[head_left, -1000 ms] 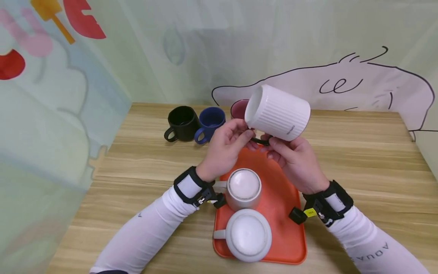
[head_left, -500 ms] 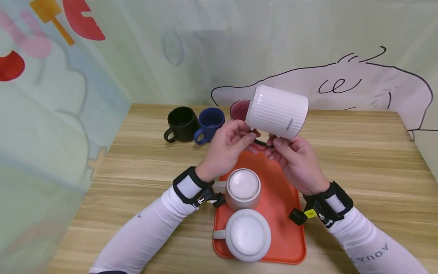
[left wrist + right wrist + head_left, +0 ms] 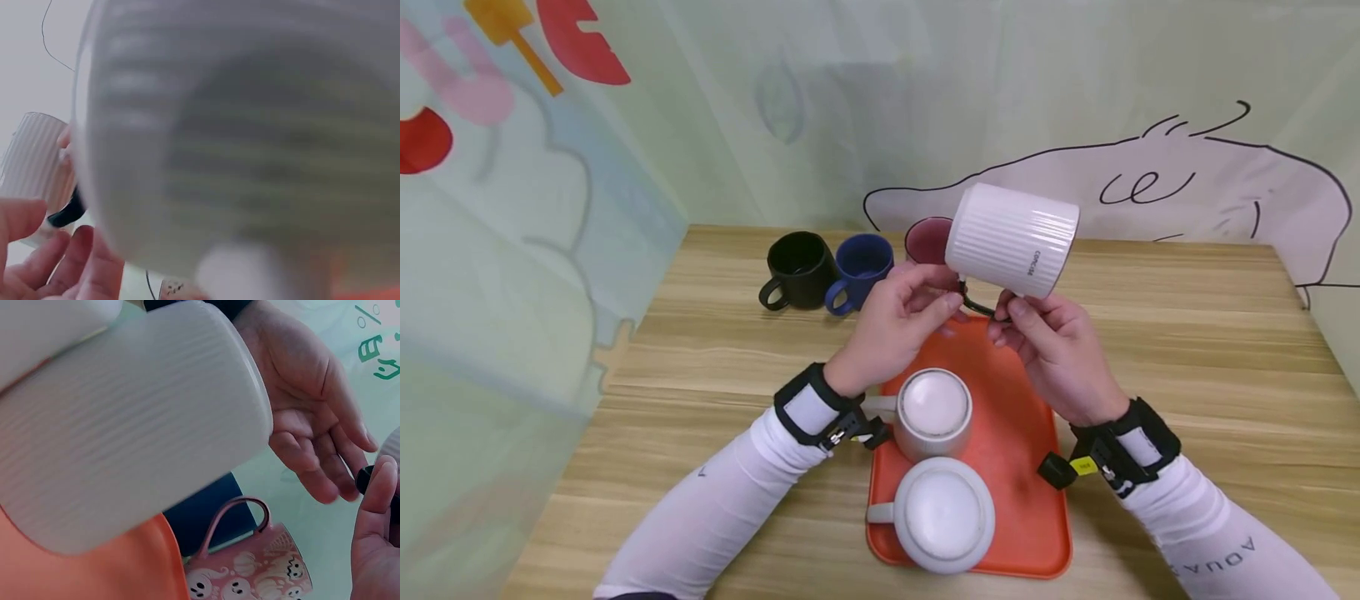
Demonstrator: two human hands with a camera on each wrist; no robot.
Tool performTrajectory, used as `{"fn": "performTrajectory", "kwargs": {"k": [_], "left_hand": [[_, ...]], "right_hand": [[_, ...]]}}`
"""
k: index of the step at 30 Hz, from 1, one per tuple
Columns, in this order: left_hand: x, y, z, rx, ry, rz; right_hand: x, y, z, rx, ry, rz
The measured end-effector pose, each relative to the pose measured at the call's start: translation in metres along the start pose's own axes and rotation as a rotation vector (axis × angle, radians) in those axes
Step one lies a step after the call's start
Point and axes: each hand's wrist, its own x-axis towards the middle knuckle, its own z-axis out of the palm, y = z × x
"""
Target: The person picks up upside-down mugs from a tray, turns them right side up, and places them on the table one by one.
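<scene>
A white ribbed mug (image 3: 1011, 242) is held on its side above the tray, with its dark curved handle (image 3: 977, 307) hanging below. My right hand (image 3: 1060, 354) pinches that handle between thumb and fingers near the mug's base. My left hand (image 3: 898, 317) is at the other end of the handle, close to the rim. Its thumb and fingers stand apart there, and the left wrist view has the handle's dark end (image 3: 67, 211) between them. Below, two light mugs, one ribbed (image 3: 934, 408) and one rounder (image 3: 943, 512), stand upside down on the orange tray (image 3: 1026, 533).
Behind my left hand, a black mug (image 3: 801, 271), a blue mug (image 3: 863, 258) and a pink mug (image 3: 927, 240) stand in a row at the table's back edge. The right wrist view has ghost faces on the pink mug's side. A printed cloth (image 3: 820, 100) hangs behind the table.
The white mug has turned so its opening, visible earlier, now faces away. It has shifted slightly right with my right hand. My left thumb and fingers have loosened from the handle.
</scene>
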Motion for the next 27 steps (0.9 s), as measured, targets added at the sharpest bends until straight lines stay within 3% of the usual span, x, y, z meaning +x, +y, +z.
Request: {"fn": "performTrajectory", "kwargs": {"k": [11,15,22,27], "left_hand": [[-0.008,0.007,-0.017,0.118,0.065,-0.034],[-0.014,0.010,-0.023,0.179,0.087,-0.011],[-0.023,0.010,-0.040,0.388,0.127,0.047],[-0.031,0.006,-0.052,0.483,0.121,0.087]], "right_hand": [[0.001,-0.007,-0.014,-0.056,0.092,-0.047],[0.002,-0.007,-0.022,-0.137,0.129,-0.079],[0.002,-0.009,-0.036,-0.312,0.164,-0.126],[0.001,-0.010,-0.045,-0.394,0.179,-0.139]]}}
